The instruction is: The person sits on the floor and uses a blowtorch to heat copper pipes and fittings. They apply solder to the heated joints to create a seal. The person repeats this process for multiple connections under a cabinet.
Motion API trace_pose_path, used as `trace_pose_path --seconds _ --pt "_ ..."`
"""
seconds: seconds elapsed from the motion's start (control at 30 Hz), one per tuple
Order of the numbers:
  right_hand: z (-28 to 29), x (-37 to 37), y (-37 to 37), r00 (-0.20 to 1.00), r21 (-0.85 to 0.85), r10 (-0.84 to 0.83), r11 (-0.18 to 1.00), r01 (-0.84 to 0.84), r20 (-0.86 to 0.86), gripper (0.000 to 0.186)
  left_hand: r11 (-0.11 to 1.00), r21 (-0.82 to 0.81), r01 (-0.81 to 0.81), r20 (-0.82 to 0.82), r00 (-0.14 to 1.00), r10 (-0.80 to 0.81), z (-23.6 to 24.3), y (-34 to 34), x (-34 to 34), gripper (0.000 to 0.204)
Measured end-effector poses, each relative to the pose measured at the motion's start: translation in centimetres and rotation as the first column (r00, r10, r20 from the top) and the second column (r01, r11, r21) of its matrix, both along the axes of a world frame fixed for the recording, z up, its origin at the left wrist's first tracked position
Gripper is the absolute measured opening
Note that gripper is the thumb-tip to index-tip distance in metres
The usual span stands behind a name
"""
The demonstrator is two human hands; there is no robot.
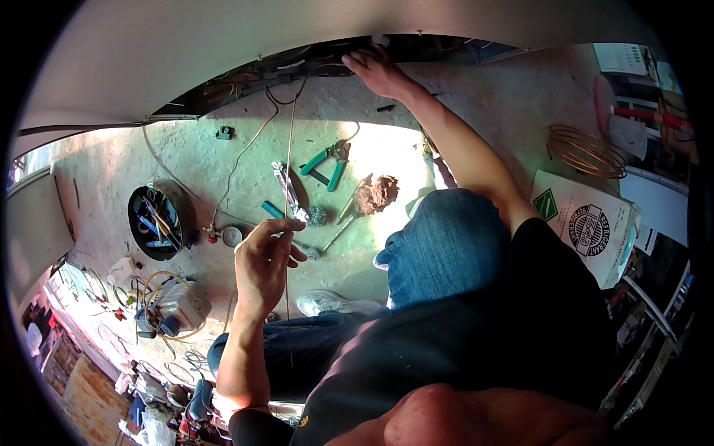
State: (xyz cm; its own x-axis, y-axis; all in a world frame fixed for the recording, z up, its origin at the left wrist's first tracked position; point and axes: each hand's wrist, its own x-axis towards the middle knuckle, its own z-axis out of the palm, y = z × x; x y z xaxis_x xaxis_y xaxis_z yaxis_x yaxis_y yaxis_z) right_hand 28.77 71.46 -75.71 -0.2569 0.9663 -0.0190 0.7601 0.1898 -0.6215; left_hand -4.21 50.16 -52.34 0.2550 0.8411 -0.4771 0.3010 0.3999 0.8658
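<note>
My left hand (265, 260) pinches a thin bare wire (288, 149) that runs straight up to the dark open underside of a large pale appliance casing (223, 52). My right hand (378, 72) reaches far up into that open slot (312, 67), its fingers among the wiring there; whether it grips anything I cannot tell. Below on the concrete floor lie green-handled pliers (327, 161), a metal tool (286, 186) and a brownish lump (375, 195). My bent knee in blue jeans (446, 245) is between the arms.
A round black tin of tools (158, 220) sits at left, with a small machine and yellow hose (175, 305) below it. A coil of copper tube (587, 151) and a white carton (587, 223) are at right. My white shoe (327, 303) rests on the floor.
</note>
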Motion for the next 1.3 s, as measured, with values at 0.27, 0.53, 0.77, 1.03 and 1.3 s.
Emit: trace_pose_path --seconds 0.27,0.53,0.77,1.03,1.3 --pt "-0.2 -0.1 0.0 1.000 0.001 -0.018 1.000 0.018 -0.020 0.059 1.000 -0.003 -0.004 -0.003 1.000 0.004 0.0 0.0 0.0 0.018" --pt "-0.9 0.2 0.1 1.000 0.003 -0.011 1.000 0.010 0.016 0.060 1.000 -0.003 -0.001 -0.006 1.000 0.001 0.0 0.0 0.0 0.019" --pt "-0.3 0.0 -0.1 1.000 0.007 -0.021 1.000 0.021 -0.003 0.060 1.000 -0.005 0.001 -0.015 1.000 -0.001 0.0 0.0 0.0 0.019" --pt "-1.4 0.2 0.1 1.000 0.030 -0.003 1.000 0.003 -0.003 0.061 1.000 -0.002 0.000 -0.014 1.000 0.000 0.1 -0.1 0.1 0.019" --pt "0.2 0.6 -0.6 0.986 -0.038 -0.039 0.999 0.034 -0.163 0.061 1.000 -0.007 0.003 -0.006 1.000 -0.003 -0.1 -0.2 0.1 0.019"
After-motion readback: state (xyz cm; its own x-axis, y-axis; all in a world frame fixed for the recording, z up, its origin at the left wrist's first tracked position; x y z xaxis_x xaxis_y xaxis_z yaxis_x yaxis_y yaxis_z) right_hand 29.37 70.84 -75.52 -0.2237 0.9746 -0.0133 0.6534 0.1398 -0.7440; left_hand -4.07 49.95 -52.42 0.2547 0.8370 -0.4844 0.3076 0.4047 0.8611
